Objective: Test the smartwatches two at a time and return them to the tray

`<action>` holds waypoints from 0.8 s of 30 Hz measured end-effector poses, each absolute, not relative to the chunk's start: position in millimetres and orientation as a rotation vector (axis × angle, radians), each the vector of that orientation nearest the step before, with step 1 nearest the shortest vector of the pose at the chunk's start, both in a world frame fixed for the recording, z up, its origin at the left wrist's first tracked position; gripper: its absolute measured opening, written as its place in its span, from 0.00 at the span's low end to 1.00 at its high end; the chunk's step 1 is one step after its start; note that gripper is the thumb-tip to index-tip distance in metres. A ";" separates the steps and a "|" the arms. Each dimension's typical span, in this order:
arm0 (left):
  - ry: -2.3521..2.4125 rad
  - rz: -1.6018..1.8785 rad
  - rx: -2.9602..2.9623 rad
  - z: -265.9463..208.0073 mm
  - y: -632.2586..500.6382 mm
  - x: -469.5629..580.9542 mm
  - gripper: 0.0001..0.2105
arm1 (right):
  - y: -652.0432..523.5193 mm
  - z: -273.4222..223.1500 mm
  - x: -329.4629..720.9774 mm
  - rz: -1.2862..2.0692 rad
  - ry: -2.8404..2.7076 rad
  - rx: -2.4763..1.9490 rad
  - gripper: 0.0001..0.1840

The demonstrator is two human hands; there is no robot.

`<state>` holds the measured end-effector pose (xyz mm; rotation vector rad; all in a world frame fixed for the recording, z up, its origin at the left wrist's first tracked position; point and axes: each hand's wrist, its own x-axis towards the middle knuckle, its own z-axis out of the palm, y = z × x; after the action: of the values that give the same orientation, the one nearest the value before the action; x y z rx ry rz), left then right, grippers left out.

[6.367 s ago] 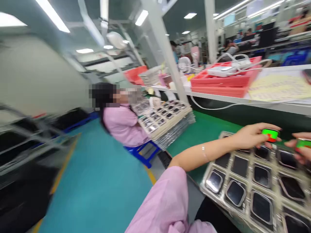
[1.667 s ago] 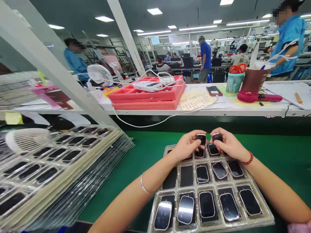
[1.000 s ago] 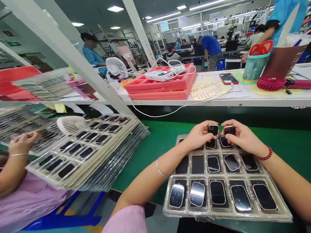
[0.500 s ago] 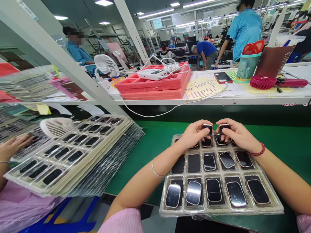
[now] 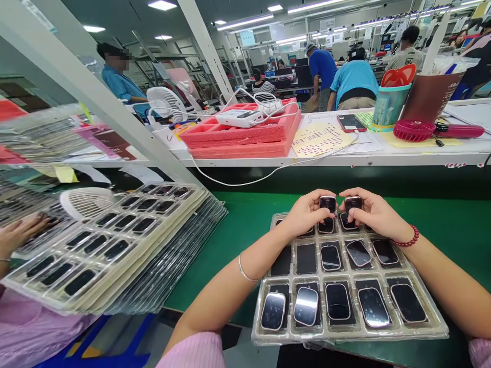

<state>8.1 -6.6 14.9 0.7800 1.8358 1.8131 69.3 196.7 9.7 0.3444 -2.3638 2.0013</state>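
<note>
Two smartwatch bodies without straps are raised over the far rows of a clear plastic tray. My left hand is closed on one smartwatch body, its dark face toward me. Close beside it, my right hand grips the other smartwatch body, thumb at its lower edge. Below them, several more watch bodies lie face up in the tray's pockets. Two pockets in the middle row, on the left, hold only a dark pad. My hands partly cover the far pockets.
Left of my arms stands a tall stack of trays with watch bodies on top, and a co-worker's hand beyond it. A shelf above the green table carries red foam trays, a phone and a handheld fan.
My thumbs have shifted lower, showing more of both watch faces. In the background, the person in light blue has bent down and the one in darker blue has straightened.
</note>
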 end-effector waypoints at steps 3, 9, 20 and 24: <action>1.828 1.819 0.795 12.1 -6.7 6.5 0.17 | 196.6 10.1 69.6 1.999 -2.364 0.341 0.20; 1.828 1.802 0.827 10.9 -7.0 5.2 0.18 | 196.2 10.3 70.4 1.975 -2.360 0.331 0.19; 1.772 1.840 0.756 9.9 -5.1 3.5 0.27 | 196.8 10.0 69.8 1.973 -2.348 0.368 0.24; 1.662 1.888 0.723 9.7 -5.0 -0.5 0.28 | 198.0 9.6 70.0 1.964 -2.376 0.310 0.24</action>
<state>-0.5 -5.0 9.7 0.7228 1.6621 1.8885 70.0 198.0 9.6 0.3104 -2.3756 1.9640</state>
